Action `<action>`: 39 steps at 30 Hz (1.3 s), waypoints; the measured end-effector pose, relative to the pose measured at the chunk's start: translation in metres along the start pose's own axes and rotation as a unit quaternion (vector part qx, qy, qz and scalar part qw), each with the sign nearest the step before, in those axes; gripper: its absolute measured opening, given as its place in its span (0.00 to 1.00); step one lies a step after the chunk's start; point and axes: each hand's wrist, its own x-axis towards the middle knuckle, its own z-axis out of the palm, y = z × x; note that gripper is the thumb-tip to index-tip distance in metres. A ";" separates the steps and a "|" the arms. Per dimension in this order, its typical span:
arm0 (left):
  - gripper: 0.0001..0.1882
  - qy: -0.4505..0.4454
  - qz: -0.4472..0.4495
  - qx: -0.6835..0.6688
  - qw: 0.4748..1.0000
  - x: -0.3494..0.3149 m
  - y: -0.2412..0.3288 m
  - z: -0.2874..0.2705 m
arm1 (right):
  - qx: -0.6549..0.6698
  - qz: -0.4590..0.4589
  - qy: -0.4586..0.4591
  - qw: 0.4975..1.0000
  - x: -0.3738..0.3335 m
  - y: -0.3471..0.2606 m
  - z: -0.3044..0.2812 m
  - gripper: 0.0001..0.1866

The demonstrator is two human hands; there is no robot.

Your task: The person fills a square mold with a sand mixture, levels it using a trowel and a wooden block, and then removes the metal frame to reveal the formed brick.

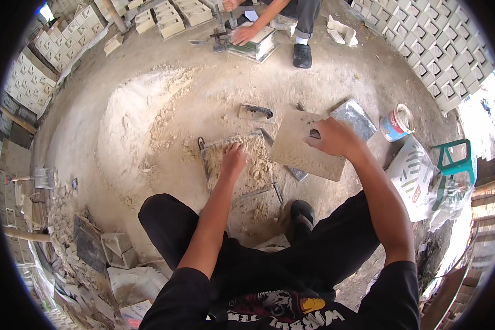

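My left hand [235, 158] lies on the crumbly, sand-coloured mix [256, 168] that fills a square metal mould [205, 168] on the ground between my legs. Its fingers rest apart on the mix and hold nothing. My right hand [333, 136] is closed around the small dark handle of a flat square plate [297, 140], which is dusted with the same mix. The plate is held to the right of the mould, over part of a long metal piece [298, 174]. Beyond the mould lies a small block-shaped tool with a black handle [257, 113].
A pale heap of mix [129, 118] spreads to the left. On the right are a grey slab [355, 118], a bucket [397, 122], white sacks [412, 176] and a green plastic stool [456, 165]. Ahead, another person's hand [243, 36] touches a block mould [257, 47]. Patterned blocks [423, 44] are stacked behind.
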 end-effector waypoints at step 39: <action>0.16 -0.018 0.071 -0.081 0.994 0.007 0.042 0.011 | -0.010 -0.009 0.039 0.999 -0.031 0.039 0.010 0.24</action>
